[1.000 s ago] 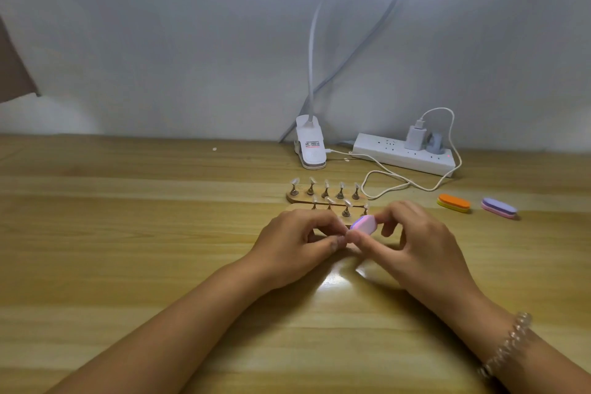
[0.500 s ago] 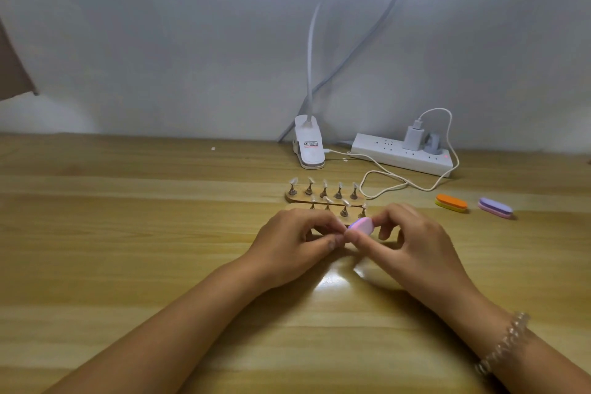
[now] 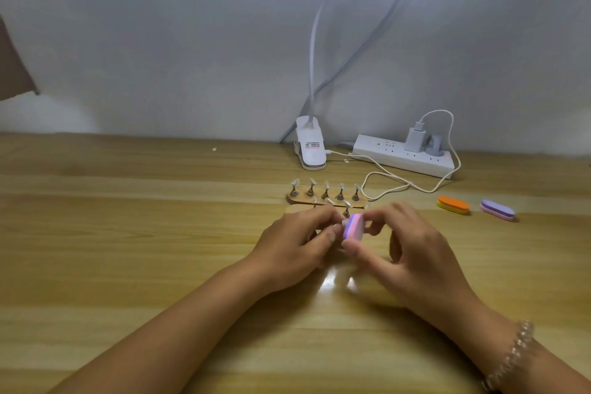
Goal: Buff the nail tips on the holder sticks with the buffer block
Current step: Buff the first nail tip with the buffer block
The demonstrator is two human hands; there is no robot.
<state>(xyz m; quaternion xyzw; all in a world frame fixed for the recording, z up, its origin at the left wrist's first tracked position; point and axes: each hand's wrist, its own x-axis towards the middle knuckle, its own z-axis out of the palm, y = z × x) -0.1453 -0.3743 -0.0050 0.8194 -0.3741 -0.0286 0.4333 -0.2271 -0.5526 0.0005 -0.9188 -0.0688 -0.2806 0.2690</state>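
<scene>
My right hand (image 3: 406, 253) pinches a small pink and purple buffer block (image 3: 353, 227) between thumb and fingers, held on edge. My left hand (image 3: 297, 240) has its fingers curled around a holder stick whose nail tip sits against the block; the stick itself is almost wholly hidden by my fingers. Just behind my hands lies a wooden base (image 3: 295, 200) with several metal holder sticks (image 3: 325, 192) standing upright, each topped with a clear nail tip. A second wooden base (image 3: 292, 209) peeks out behind my left hand.
An orange and yellow buffer block (image 3: 453, 205) and a purple and pink one (image 3: 497, 209) lie on the table to the right. At the back stand a white lamp clamp (image 3: 310, 147) and a white power strip (image 3: 404, 155) with a looping cable (image 3: 393, 182).
The buffer block has turned from lying flatter to standing on edge, and my right hand has shifted slightly against the nail tip. My left hand stays in place.
</scene>
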